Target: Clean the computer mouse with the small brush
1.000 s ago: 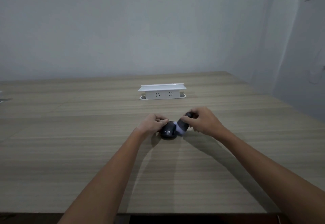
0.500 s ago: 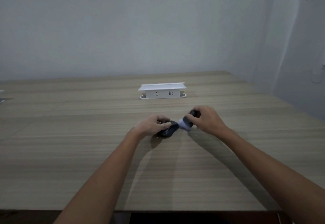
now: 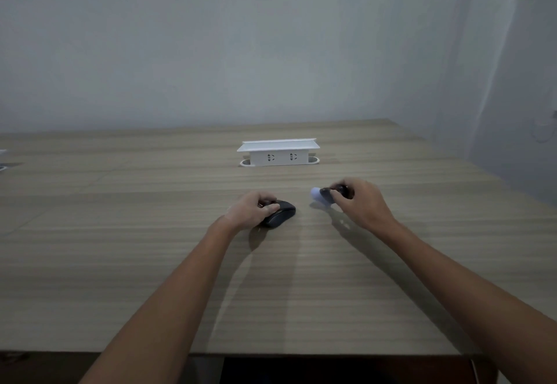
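Here your left hand (image 3: 251, 209) rests on the wooden counter (image 3: 120, 233) with its fingers (image 3: 269, 206) curled over the near-left side of the mouse (image 3: 278, 214), gripping it. The mouse is dark, lies flat on the counter a little left of the middle, and points away from you and slightly to the right. Its right half shows clear of your hand.

Your right hand (image 3: 360, 204) is to the right of the mouse, apart from it, with a strip of bare counter between the two. Its fingers are closed around the brush (image 3: 327, 195), pinching the dark handle near the top. The pale, rounded brush head sticks out to the left of your knuckles, toward the mouse, and does not touch it. The head hangs close to the counter; whether it touches the surface you cannot tell from this view, though a shadow lies just under it.

Both forearms reach in from the near edge of the counter, bare to the frame's border.

Farther back, beyond both hands and roughly between them, a white socket box (image 3: 278, 153) stands on the counter, its two outlets facing you. Behind it is a plain pale wall (image 3: 241, 52).
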### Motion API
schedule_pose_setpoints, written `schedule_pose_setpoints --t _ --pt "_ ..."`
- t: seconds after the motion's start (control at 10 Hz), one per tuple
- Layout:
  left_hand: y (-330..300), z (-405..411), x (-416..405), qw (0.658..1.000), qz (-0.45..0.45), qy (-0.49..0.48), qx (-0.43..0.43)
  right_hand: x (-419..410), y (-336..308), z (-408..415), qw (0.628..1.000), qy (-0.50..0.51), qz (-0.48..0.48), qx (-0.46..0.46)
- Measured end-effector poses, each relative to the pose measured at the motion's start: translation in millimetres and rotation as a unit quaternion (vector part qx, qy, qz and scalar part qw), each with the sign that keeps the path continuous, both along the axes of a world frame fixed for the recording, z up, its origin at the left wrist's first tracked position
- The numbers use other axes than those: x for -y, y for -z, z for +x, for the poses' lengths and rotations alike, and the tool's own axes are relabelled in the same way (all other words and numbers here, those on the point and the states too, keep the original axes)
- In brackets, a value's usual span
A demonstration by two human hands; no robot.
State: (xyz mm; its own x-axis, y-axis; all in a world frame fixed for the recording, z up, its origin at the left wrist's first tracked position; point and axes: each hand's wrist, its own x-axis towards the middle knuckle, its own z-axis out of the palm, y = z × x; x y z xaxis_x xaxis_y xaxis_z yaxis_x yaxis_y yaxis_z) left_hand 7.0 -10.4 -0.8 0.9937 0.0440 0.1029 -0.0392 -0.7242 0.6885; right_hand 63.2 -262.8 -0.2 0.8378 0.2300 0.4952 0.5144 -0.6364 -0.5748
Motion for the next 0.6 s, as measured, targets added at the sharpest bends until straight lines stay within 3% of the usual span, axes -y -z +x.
schedule_pose_setpoints --t 0.3,0.4,0.6 --pt "1.8 -10.6 -0.7 0.996 0.069 -0.014 0.056 10.3 30.8 -20.3 0.978 -0.012 -0.179 0.106" --pt "8.1 -14.8 -0.8 0.994 0.075 -0.004 0.083 13.5 30.9 -19.8 0.970 -0.035 -0.221 0.099" --pt "20.6 -9.7 -27.8 0.991 0.030 -0.060 0.119 27.1 16.0 -17.5 0.994 -0.075 -0.082 -0.006"
